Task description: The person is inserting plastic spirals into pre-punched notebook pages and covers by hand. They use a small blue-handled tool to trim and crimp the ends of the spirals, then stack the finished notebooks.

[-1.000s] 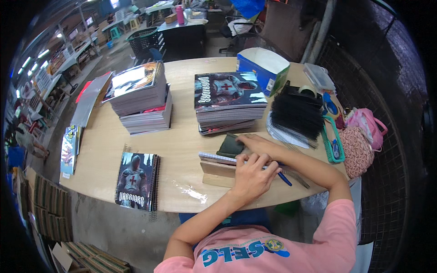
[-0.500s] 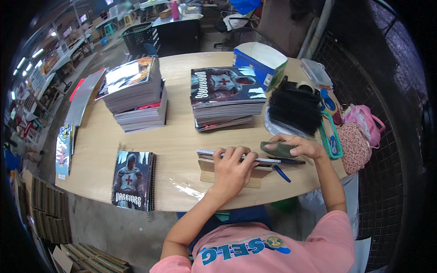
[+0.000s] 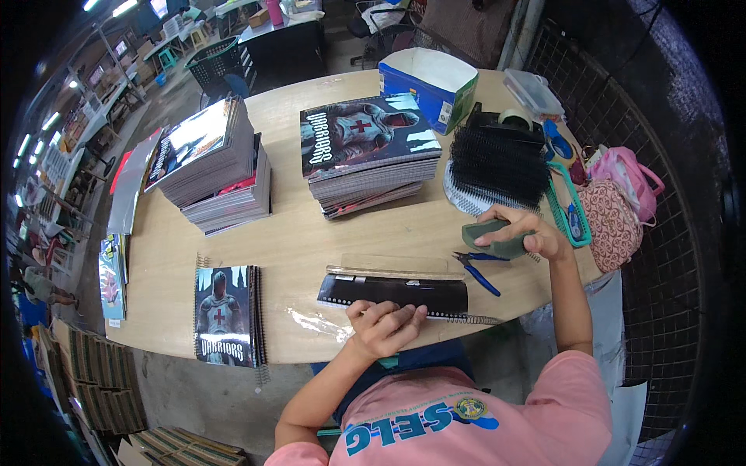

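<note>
A notebook [image 3: 412, 293] with a glossy black cover lies in front of me, its row of punched holes facing my body. Curled over that holed edge is my left hand [image 3: 386, 328], gripping the notebook there. A wire coil [image 3: 483, 319] sticks out past the right end of the holes. In my right hand [image 3: 536, 234] is a dark green curved pad [image 3: 501, 242], raised over the table's right side. Just below it rest blue-handled cutters [image 3: 480, 276]. The notebook's far edge lies against a wooden strip [image 3: 396, 272].
Two tall book stacks [image 3: 214, 186] [image 3: 371, 140] stand farther back. Coil-bound notebooks [image 3: 225, 314] lie at left. On the right are a pile of black coils [image 3: 497, 167], a blue box [image 3: 423, 89], a tape dispenser [image 3: 513, 124], a green tray [image 3: 571, 213] and a patterned pouch [image 3: 610, 213].
The notebook has gone from standing tilted at the wooden piece to lying lower, holed edge toward me. My left hand moved nearer my body with it. The right hand still holds the green pad.
</note>
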A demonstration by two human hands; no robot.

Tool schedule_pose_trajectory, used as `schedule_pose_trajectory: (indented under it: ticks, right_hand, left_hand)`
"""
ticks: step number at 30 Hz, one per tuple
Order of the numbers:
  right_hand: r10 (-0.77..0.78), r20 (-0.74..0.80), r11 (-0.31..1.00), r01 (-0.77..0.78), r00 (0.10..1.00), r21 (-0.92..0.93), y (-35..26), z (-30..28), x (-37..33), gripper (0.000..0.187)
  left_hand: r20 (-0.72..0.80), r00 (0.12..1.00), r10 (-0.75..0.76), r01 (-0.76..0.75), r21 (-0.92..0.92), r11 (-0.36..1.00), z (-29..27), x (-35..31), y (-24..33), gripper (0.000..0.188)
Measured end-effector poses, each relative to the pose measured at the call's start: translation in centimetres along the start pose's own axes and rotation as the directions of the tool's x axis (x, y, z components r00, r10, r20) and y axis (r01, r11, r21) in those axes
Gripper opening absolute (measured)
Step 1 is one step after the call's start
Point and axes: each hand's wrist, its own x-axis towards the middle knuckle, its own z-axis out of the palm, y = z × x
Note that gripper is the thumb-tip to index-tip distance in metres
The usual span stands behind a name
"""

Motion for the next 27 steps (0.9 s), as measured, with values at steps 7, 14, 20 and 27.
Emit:
schedule_pose_trajectory:
  ticks: [7, 14, 20, 27]
  right_hand:
    - [-0.161, 0.122, 0.982, 0.171, 0.979, -0.077, -0.8, 1.9, 1.7, 0.062]
    - [-0.04, 0.099, 0.95, 0.069, 0.994, -0.305, -0.7, 1.6, 3.6, 0.04]
    - [0.115, 0.174, 0.91, -0.034, 0.978, -0.413, -0.8, 1.6, 3.8, 0.042]
    - [0.098, -0.034, 0.713, -0.094, 0.995, -0.695, -0.4, 3.4, 5.1, 0.044]
  left_hand:
    - [0.108, 0.991, -0.082, 0.083, 0.001, 0.997, -0.1, 0.7, -0.4, 0.016]
    - [0.309, 0.891, -0.333, 0.361, -0.037, 0.932, 0.5, 5.8, -1.7, 0.016]
    - [0.279, 0.898, -0.341, 0.359, -0.012, 0.933, 0.3, 5.6, -1.7, 0.017]
    - [0.25, 0.877, -0.41, 0.392, 0.119, 0.912, -0.7, 5.3, -1.9, 0.023]
